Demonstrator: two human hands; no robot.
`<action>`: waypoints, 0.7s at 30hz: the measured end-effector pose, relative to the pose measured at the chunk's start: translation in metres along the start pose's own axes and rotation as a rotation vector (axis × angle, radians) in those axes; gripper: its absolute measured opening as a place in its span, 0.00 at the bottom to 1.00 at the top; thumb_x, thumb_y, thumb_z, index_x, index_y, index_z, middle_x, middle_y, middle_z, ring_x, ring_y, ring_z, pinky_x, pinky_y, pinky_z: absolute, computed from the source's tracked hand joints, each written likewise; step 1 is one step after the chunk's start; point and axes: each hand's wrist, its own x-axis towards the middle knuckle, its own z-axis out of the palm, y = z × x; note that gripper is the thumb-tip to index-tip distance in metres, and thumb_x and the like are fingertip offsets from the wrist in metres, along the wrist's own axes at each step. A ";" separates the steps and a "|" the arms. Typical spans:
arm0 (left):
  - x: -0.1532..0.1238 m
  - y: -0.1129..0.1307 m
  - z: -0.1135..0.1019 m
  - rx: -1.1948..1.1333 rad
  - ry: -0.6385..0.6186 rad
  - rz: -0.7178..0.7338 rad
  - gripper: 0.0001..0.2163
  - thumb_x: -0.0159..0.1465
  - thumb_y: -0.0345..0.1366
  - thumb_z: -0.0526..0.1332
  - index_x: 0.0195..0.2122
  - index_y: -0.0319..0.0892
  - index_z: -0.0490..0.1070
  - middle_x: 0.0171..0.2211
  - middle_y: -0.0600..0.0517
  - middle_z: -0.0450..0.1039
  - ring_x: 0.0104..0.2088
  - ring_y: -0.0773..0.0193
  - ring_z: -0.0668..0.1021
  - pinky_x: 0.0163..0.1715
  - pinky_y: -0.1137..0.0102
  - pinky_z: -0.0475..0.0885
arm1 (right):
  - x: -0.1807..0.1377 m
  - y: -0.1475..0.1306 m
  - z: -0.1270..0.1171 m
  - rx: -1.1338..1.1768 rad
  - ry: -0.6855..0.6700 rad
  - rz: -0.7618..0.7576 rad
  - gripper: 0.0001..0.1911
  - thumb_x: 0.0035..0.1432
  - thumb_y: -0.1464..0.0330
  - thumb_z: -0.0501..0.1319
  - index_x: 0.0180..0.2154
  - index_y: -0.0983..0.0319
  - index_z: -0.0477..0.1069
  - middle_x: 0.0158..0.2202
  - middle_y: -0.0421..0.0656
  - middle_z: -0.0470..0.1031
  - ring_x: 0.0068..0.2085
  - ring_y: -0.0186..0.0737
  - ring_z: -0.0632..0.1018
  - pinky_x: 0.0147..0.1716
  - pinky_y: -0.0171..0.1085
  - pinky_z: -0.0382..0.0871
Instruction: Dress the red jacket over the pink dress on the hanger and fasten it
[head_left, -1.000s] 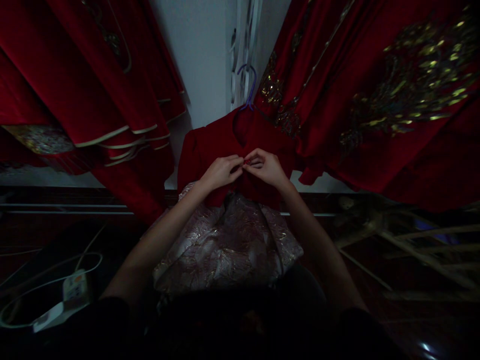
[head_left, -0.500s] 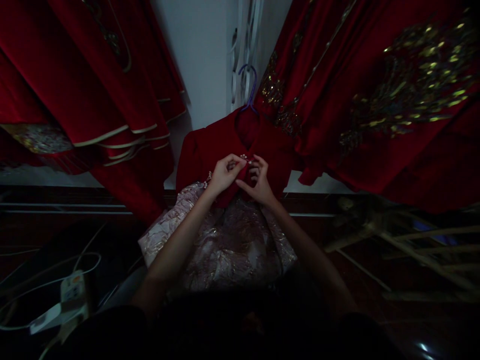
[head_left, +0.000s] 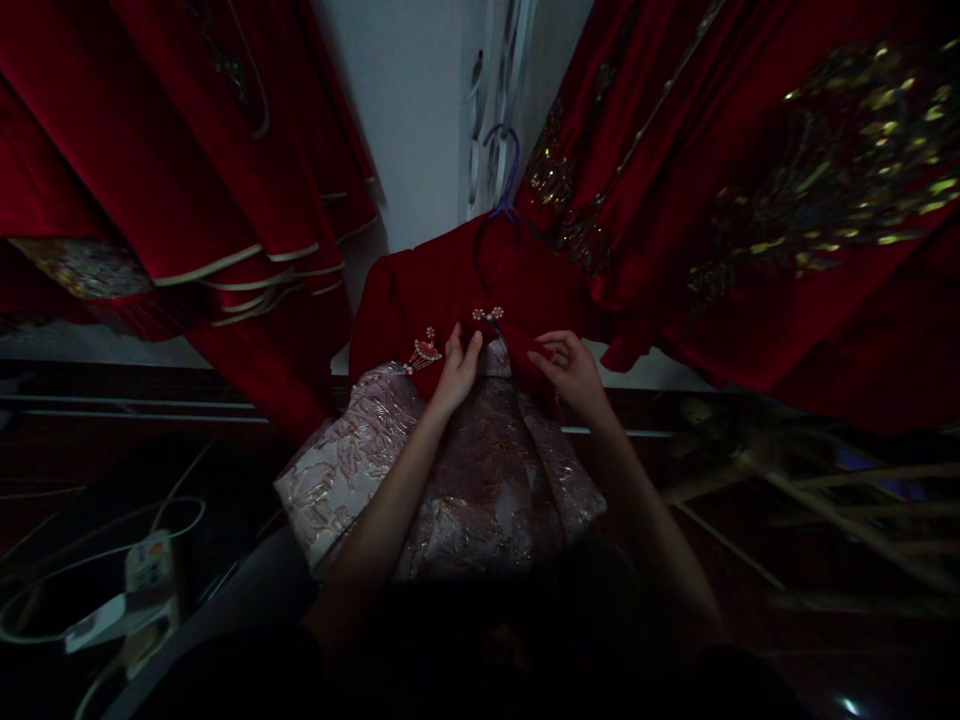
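Pinching the red top (head_left: pixel 416 290) with your right hand (head_left: pixel 576 373), you touch its front with your left hand (head_left: pixel 455 376), whose grip I can't tell. The top hangs on a purple hanger (head_left: pixel 504 206).

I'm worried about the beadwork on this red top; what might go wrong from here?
The right hand pinches the front of the red top below the beaded clasp, so a hard sideways tug might strain that clasp.

The left hand is close to the dangling ornament and could perhaps snag its strands.

The top hangs from a slim purple hanger; pulling down could make it slip.
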 end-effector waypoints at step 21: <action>0.023 -0.043 -0.056 -0.011 0.360 0.047 0.10 0.59 0.40 0.57 0.39 0.42 0.64 0.38 0.50 0.70 0.36 0.70 0.75 0.37 0.73 0.73 | 0.002 -0.021 0.054 0.366 -0.130 0.251 0.19 0.39 0.59 0.72 0.33 0.60 0.73 0.31 0.39 0.77 0.26 0.30 0.73 0.23 0.30 0.67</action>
